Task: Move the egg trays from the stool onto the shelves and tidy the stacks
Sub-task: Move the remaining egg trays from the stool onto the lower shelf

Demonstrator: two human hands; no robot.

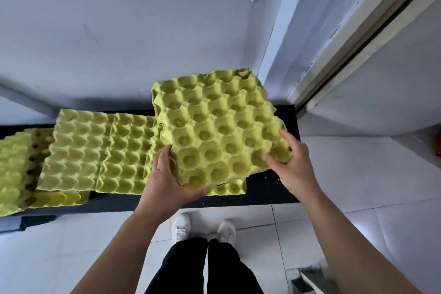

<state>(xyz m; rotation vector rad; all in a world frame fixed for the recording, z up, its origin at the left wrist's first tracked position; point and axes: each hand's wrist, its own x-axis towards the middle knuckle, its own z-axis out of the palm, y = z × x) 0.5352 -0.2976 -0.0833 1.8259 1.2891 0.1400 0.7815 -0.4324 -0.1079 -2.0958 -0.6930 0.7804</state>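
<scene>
A stack of yellow-green egg trays (214, 124) sits tilted over the right part of a black shelf (267, 188). My left hand (167, 179) grips the stack's near left corner from below, thumb on the edge. My right hand (291, 162) holds the near right edge, fingers spread over the top cups. More green trays (95, 150) lie side by side on the shelf to the left, and another uneven stack (14, 169) lies at the far left. The stool is not in view.
A pale wall rises behind the shelf. A white door frame (334, 55) stands at the right. White floor tiles (358, 174) spread on the right. My feet in white shoes (202, 231) stand just in front of the shelf.
</scene>
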